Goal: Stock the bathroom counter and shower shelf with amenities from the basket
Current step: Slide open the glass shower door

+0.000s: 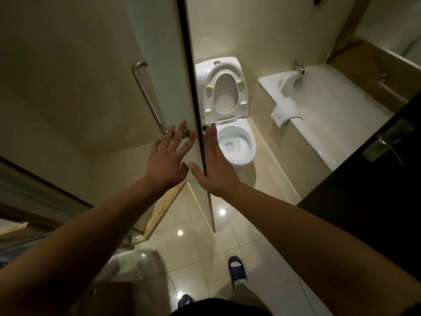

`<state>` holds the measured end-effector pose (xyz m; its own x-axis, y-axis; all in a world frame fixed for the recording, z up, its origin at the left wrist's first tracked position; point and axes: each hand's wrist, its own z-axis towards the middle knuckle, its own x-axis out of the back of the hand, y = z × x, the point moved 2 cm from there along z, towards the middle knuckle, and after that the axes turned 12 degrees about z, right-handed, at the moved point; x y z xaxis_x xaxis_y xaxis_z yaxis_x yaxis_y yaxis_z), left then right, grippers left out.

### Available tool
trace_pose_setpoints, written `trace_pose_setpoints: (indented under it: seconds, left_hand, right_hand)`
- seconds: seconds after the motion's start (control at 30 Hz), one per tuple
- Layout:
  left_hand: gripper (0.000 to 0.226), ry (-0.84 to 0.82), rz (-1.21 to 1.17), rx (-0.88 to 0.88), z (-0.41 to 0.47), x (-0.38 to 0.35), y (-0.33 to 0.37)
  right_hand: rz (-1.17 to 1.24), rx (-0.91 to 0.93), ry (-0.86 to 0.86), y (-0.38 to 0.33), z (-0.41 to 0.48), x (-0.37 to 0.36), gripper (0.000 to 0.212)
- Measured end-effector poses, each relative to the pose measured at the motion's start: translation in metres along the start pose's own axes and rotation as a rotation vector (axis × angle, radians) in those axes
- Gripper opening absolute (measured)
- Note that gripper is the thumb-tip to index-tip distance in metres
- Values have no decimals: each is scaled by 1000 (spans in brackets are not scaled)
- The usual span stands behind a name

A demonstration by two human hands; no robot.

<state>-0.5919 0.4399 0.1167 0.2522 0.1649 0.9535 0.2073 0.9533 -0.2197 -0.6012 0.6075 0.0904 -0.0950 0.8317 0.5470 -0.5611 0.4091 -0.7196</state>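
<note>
Flanking the clear glass shower door (164,42) mid-frame, left hand (168,156) and right hand (215,163) show a spread, empty grip; likely heavy, slick: take its steel bar handle (149,96).

The glass door (159,42) (bar handle (145,92) on its left face) bars the middle; floor (223,242) right of it lies open.

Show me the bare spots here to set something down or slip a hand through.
Bare: the bathtub rim corner between the faucet and the folded towel, and the floor tiles between the glass door edge and the tub's side. Crowded: the door edge, where the left hand and right hand flank it beside the handle.
</note>
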Motion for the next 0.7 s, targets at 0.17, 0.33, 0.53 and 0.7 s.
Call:
trace_pose_setpoints:
  seconds: [0.17, 0.33, 0.53, 0.7]
  left_hand:
    - [105, -47, 95, -44, 55, 7, 36]
    - [110, -60, 146, -111, 112, 11, 47]
    - [112, -175, 7, -52, 152, 2, 70]
    - [114, -230, -50, 1, 186, 0, 93]
  right_hand:
    - [-329, 25, 167, 32, 8, 40, 105]
    - [-579, 69, 62, 66, 22, 82, 101]
    - [-741, -179, -57, 90, 51, 109, 96]
    - [-779, -264, -79, 106, 74, 129, 105]
